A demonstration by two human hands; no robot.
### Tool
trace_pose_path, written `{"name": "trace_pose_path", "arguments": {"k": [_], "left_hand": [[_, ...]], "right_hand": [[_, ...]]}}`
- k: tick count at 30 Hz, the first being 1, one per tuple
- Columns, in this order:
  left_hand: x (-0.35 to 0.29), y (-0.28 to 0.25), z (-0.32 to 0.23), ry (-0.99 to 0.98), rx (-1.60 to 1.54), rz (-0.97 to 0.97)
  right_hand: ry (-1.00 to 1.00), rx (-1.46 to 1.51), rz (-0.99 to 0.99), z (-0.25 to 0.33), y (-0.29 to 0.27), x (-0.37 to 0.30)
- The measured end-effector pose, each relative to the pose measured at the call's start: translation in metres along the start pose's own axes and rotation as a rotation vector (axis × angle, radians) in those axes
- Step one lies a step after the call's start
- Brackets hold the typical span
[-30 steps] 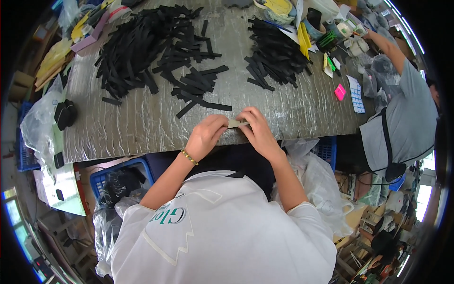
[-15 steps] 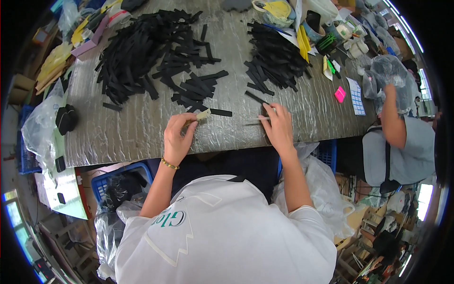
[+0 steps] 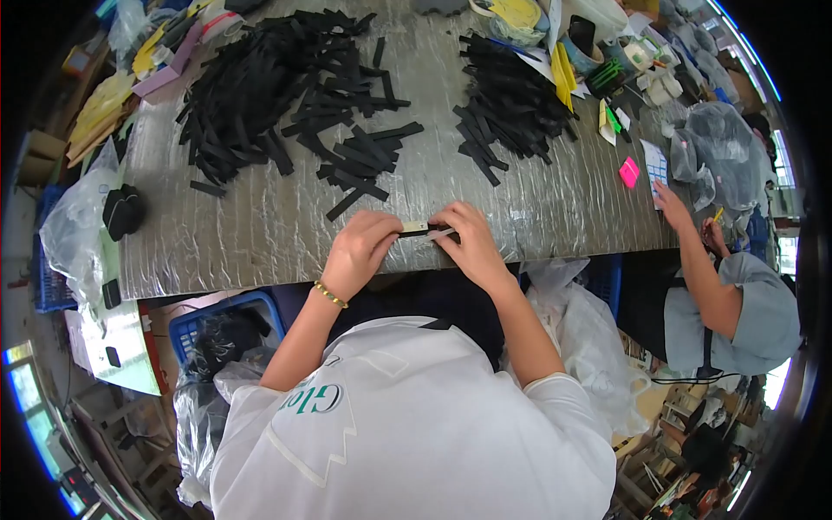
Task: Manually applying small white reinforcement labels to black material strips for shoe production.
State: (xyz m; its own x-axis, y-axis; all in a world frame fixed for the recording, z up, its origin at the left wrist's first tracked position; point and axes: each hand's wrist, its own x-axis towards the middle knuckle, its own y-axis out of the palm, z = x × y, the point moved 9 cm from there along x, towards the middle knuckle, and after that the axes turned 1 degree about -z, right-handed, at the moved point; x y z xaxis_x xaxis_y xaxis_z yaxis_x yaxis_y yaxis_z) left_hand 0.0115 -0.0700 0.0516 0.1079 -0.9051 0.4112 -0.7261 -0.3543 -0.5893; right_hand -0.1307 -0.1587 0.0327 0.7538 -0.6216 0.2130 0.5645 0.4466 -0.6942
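Note:
My left hand (image 3: pixel 357 245) is closed, pinching the left end of a short black strip (image 3: pixel 414 233) together with a small cream-coloured piece (image 3: pixel 415 225) laid along it. From the other side, my right hand (image 3: pixel 471 247) is closed on the strip's right end. A thin pale pen-like stick (image 3: pixel 443 234) also sits in the right fingers; its exact kind is too small to tell. Both hands are close together near the table's front edge. Just beyond them lies a big loose pile of black strips (image 3: pixel 260 95), with a smaller pile (image 3: pixel 516 95) to its right.
The table (image 3: pixel 286 234) has a wrinkled, shiny covering. Pens, tape and cups crowd its far right, near a pink pad (image 3: pixel 629 172) and a printed sheet (image 3: pixel 656 169). A co-worker's hand (image 3: pixel 672 206) touches that sheet. Blue baskets (image 3: pixel 227 316) stand below the front edge.
My hands have come together; the black strip is now held between them with the cream piece against it. At right, the co-worker's hand has moved from the plastic bag down to the sheet.

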Motion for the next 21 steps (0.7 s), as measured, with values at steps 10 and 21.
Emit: {"name": "trace_pose_path", "arguments": {"k": [10,21], "left_hand": [[-0.001,0.026,-0.005,-0.008,0.011,0.09],[-0.004,0.034,-0.013,0.023,0.068,0.024]], "right_hand": [[0.121,-0.078,-0.176,-0.001,0.0,-0.021],[0.272,-0.091,-0.38,-0.004,0.003,-0.041]]}}
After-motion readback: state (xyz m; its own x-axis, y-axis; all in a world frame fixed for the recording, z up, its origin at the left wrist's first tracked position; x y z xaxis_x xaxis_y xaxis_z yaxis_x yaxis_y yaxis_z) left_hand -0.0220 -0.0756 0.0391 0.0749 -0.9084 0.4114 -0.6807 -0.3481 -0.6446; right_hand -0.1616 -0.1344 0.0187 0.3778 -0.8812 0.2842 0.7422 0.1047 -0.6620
